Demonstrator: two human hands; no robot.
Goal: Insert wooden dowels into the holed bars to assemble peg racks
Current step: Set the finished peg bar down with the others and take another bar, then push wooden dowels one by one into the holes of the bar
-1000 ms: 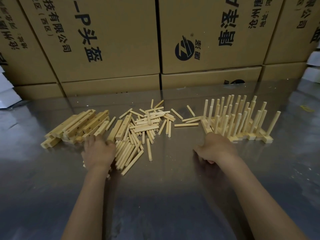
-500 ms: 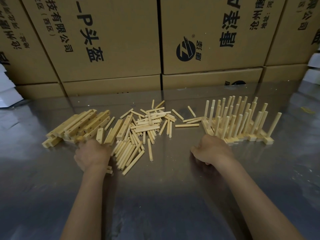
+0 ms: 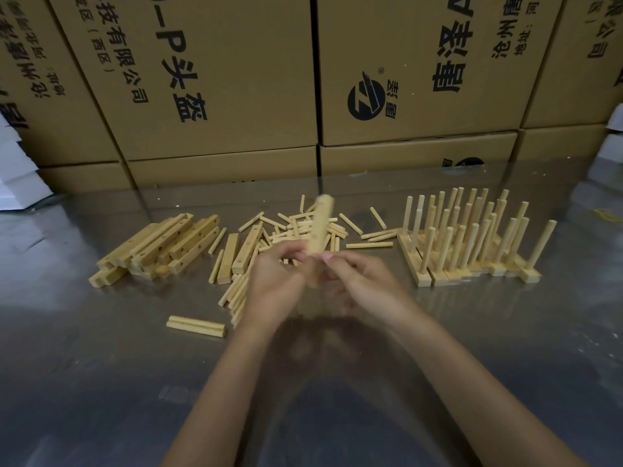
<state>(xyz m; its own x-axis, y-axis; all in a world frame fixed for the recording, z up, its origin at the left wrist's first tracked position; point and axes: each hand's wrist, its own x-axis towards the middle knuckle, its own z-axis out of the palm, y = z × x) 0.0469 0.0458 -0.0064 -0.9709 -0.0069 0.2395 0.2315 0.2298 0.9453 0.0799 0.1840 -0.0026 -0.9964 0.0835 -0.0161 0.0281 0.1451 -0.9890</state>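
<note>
My left hand (image 3: 279, 284) grips a holed bar (image 3: 320, 227) by its lower part. The bar is motion-blurred and points up and away over the loose dowels (image 3: 369, 245). My right hand (image 3: 364, 284) is right beside the left one, its thumb and curled fingers pinching the bar's near end; anything else it may hold is hidden. A stack of holed bars (image 3: 161, 244) lies to the left. Several finished peg racks (image 3: 472, 254) stand on the right with their dowels upright.
A pair of dowels (image 3: 195, 326) lies alone on the shiny metal table (image 3: 101, 382), left of my left forearm. Printed cardboard boxes (image 3: 219, 79) wall off the back edge. White boxes (image 3: 17, 176) sit at the far left.
My left hand lifted a holed bar from the pile and moved right. My right hand left the table near the racks and came in to meet it at the centre.
</note>
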